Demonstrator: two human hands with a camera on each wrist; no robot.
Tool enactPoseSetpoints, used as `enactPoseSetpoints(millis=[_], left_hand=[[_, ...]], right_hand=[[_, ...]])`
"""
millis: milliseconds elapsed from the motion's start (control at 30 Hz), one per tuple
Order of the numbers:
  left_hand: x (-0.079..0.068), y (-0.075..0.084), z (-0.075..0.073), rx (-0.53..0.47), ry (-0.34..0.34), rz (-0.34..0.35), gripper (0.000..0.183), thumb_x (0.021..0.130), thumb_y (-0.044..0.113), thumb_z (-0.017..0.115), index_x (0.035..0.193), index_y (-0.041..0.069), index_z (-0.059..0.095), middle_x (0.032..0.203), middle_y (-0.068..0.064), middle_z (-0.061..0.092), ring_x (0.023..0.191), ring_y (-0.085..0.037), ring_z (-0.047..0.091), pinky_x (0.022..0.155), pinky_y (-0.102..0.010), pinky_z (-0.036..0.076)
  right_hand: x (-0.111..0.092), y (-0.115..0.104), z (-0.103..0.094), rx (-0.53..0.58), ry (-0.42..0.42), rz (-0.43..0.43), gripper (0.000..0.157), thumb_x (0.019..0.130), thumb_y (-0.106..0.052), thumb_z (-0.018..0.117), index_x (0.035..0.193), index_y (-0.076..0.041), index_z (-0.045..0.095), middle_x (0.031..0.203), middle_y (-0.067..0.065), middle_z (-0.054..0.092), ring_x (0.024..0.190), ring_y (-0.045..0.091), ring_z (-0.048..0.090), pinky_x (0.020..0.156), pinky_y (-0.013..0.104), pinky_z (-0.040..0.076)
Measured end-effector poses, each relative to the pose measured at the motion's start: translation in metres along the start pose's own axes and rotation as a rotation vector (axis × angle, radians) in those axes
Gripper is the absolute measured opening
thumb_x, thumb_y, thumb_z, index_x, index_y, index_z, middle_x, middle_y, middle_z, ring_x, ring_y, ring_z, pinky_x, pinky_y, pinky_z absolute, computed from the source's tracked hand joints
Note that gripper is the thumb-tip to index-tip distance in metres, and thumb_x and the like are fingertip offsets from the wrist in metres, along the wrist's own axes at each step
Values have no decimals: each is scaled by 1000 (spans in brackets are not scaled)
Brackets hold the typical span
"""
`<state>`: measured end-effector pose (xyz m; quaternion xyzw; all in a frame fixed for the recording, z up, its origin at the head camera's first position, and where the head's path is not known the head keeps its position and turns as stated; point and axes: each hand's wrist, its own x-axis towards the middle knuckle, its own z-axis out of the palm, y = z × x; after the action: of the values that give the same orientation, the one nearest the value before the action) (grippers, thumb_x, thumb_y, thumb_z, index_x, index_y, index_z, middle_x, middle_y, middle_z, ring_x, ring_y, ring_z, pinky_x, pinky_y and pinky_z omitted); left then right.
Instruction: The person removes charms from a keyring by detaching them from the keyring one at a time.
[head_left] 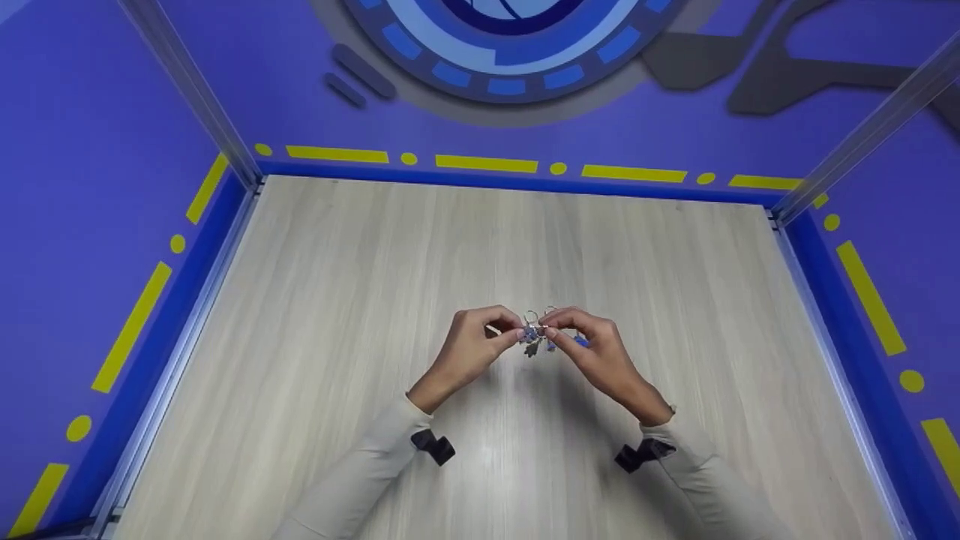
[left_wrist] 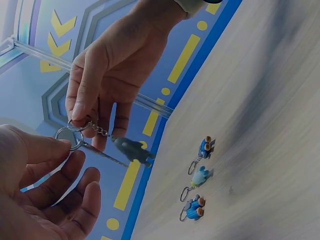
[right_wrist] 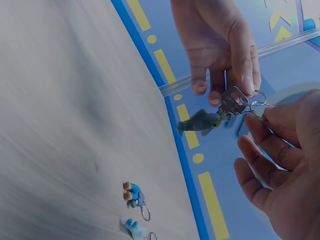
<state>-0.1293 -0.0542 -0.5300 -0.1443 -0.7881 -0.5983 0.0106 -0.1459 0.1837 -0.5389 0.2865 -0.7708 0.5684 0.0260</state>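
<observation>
My left hand (head_left: 474, 343) and right hand (head_left: 600, 352) meet above the table, fingertips almost touching. Between the left thumb and fingers a metal key (right_wrist: 233, 101) is pinched near its head; its blade (left_wrist: 104, 154) points away in the left wrist view. The right thumb and forefinger pinch the split ring (right_wrist: 259, 103) of a keychain. From that ring a short chain carries a small grey-blue animal figure (left_wrist: 131, 149), hanging free. Key head and ring overlap; whether they are linked I cannot tell.
On the wooden table (head_left: 360, 285) lie keychains with small figures: a blue one with brown feet (left_wrist: 205, 147), a light-blue one (left_wrist: 200, 176) and a blue-and-grey one (left_wrist: 194, 207). Blue-purple panels (head_left: 480, 135) with yellow marks stand around the table.
</observation>
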Motion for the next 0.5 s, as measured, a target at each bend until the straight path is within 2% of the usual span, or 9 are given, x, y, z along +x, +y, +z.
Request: enactPoseSetpoints(millis=[233, 333, 500], left_hand=[[-1, 1, -1, 21, -19, -3, 6, 98, 3, 81, 97, 9, 80, 95, 5, 79, 88, -9, 71, 78, -39, 62], [-1, 4, -2, 32, -13, 22, 5, 98, 5, 83, 100, 10, 82, 96, 7, 78, 89, -10, 71, 76, -37, 61], [0, 7, -3, 62, -11, 80, 5, 97, 5, 84, 100, 10, 84, 97, 2, 80, 88, -10, 70, 74, -33, 59]], right_hand=[[2, -6, 2, 17, 7, 35, 10, 106, -4, 73, 112, -7, 80, 111, 4, 82, 107, 22, 76, 103, 27, 55], [2, -8, 2, 11, 4, 23, 10, 106, -3, 73, 112, -6, 80, 111, 4, 82, 106, 23, 76, 100, 27, 56], [3, -9, 3, -7, -7, -2, 10, 106, -2, 72, 111, -6, 79, 111, 5, 81, 104, 23, 76, 97, 27, 56]])
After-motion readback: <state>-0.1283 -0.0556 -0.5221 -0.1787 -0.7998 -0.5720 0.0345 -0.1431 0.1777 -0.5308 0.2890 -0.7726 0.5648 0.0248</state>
